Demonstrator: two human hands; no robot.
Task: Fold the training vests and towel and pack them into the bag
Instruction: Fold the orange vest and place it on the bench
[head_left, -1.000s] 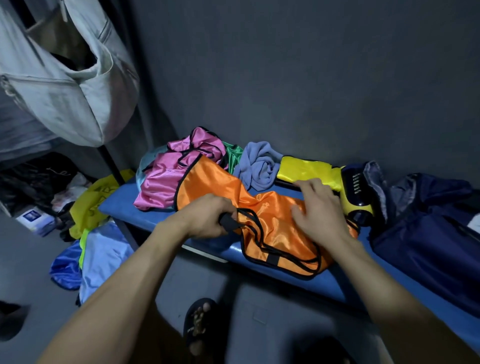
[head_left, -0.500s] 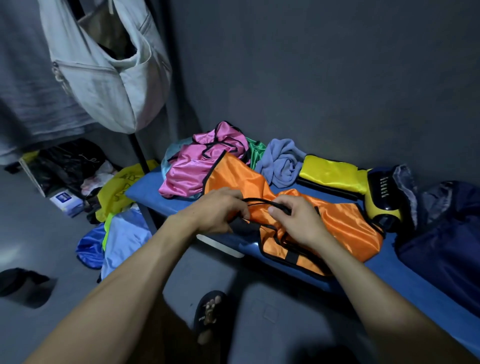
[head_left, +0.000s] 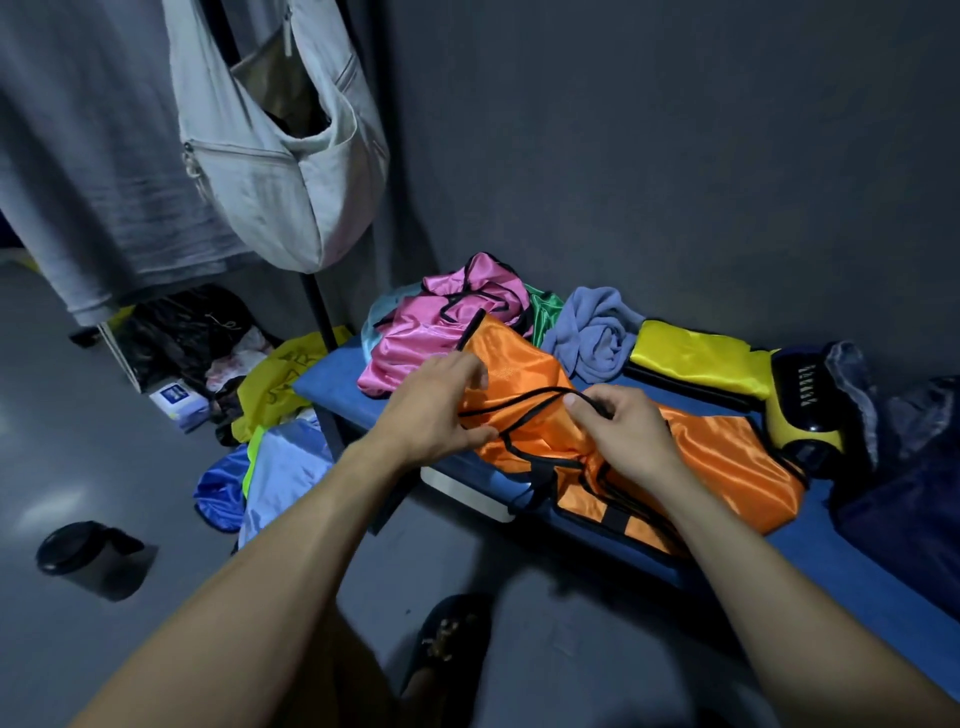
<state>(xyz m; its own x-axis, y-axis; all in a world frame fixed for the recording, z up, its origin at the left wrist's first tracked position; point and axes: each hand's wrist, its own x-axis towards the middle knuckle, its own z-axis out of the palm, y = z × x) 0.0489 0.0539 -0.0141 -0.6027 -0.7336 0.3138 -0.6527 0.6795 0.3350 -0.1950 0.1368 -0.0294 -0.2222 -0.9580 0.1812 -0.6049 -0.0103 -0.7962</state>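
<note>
The orange vest (head_left: 717, 457) lies spread on the blue tabletop (head_left: 857, 577), near its front edge. The left hand (head_left: 431, 415) grips the vest's left side, thumb and fingers closed on the fabric and black trim. The right hand (head_left: 623, 431) pinches the black trim between thumb and fingers, lifting it off the fabric. Behind the orange vest, a pink vest (head_left: 415, 332) sits crumpled at the tabletop's left end, with a green vest (head_left: 545, 312) partly hidden beside it. A rolled grey-blue towel (head_left: 597, 332) rests between the green vest and a folded yellow vest (head_left: 696, 356). A dark blue bag (head_left: 914, 493) occupies the right end.
</note>
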